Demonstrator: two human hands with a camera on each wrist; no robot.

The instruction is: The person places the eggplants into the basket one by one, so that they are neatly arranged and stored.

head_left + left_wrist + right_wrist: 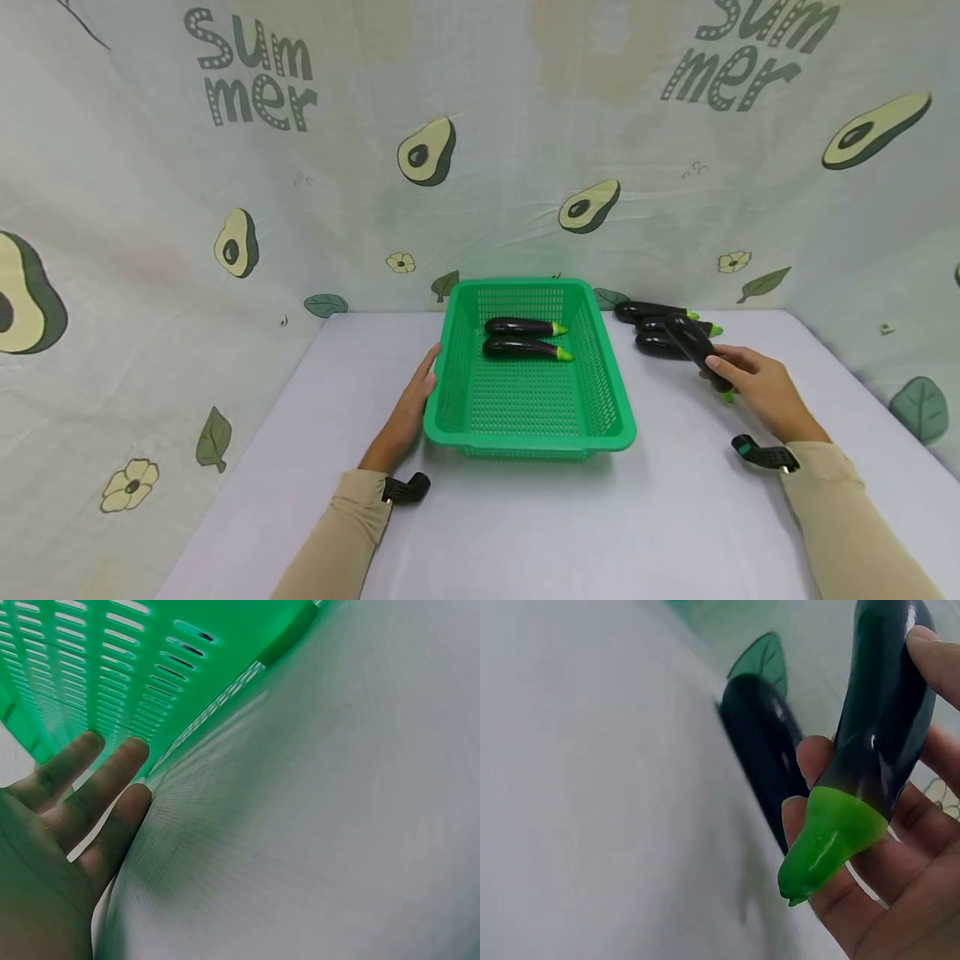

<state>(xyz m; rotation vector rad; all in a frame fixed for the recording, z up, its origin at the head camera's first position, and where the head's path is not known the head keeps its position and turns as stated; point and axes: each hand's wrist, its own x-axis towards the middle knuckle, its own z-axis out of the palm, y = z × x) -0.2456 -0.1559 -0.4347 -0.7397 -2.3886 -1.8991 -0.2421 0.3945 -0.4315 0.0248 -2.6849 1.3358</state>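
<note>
My right hand [761,387] grips a dark purple eggplant [693,346] with a green stem end, held above the table; in the right wrist view the thumb and fingers wrap around the eggplant [881,705]. Behind it several more eggplants [651,310] lie together on the table's right side. My left hand [408,417] is at the left side of a green plastic basket [525,446], and in the left wrist view its extended fingers [124,761] touch the slotted wall [112,675]. Inside the basket two eggplants [521,348] lie side by side, stems to the right.
A white table [555,533] carries the basket near its far edge. Behind it hangs a pale cloth [495,150] printed with avocados, leaves and lettering. Dark bands with small black devices [765,454] sit on both wrists.
</note>
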